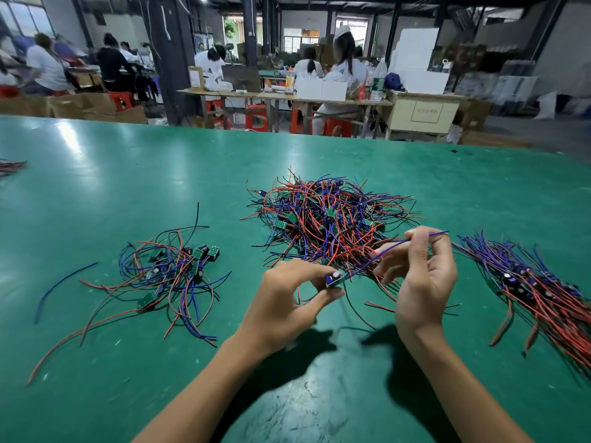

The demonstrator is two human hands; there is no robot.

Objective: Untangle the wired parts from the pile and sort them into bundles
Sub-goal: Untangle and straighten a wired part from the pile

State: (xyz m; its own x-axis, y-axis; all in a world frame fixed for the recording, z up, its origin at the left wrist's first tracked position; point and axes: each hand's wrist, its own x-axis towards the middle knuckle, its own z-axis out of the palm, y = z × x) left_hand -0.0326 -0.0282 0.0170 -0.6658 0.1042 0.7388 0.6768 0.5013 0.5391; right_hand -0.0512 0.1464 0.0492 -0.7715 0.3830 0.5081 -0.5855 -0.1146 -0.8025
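Note:
A tangled pile (329, 215) of small green boards with red, blue and black wires lies in the middle of the green table (128, 174). My left hand (287, 298) pinches one small board with a capacitor (334, 279) just in front of the pile. A blue wire (393, 247) runs up from that board to my right hand (422, 276), which pinches it between thumb and fingers near its free end. More of the part's wires, red and black, trail down onto the table between my hands.
A loose group of wired boards (172, 270) lies to the left. A straightened bundle (537, 289) lies at the right edge. A few wires (11, 166) sit at the far left. People work at benches (287, 97) beyond the table's far edge.

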